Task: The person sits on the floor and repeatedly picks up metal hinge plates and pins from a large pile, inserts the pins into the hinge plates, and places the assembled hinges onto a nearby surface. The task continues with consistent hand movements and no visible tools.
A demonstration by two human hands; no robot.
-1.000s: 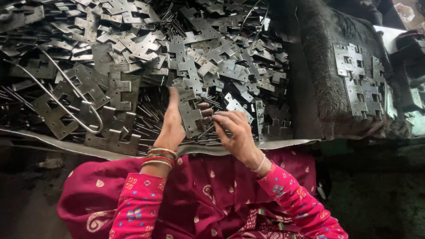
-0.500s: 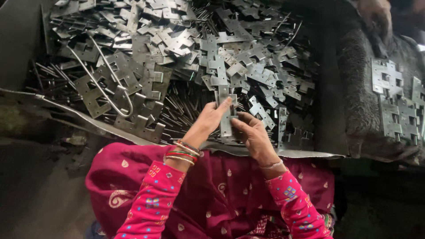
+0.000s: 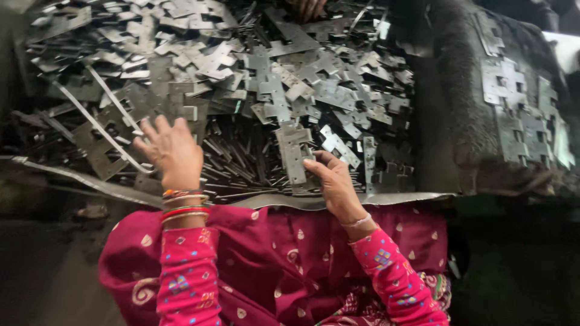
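A big heap of flat grey stamped metal pieces (image 3: 241, 78) fills the surface in front of me. My right hand (image 3: 332, 184) grips a stack of notched metal plates (image 3: 293, 154) held upright at the heap's near edge. My left hand (image 3: 172, 151) is out to the left with fingers spread over the pile, above loose plates and a bent metal strip (image 3: 106, 130); it holds nothing. Both arms wear pink patterned sleeves, the left wrist with several bangles.
A sheet-metal edge (image 3: 362, 198) borders the heap just above my lap. At right, a dark fuzzy cloth (image 3: 465, 115) carries a row of laid-out plates (image 3: 519, 115). Another person's hand (image 3: 308, 7) shows at the top of the heap.
My left hand has let go of the plate stack and swung out to the left over the pile. My right hand keeps the stack in place.
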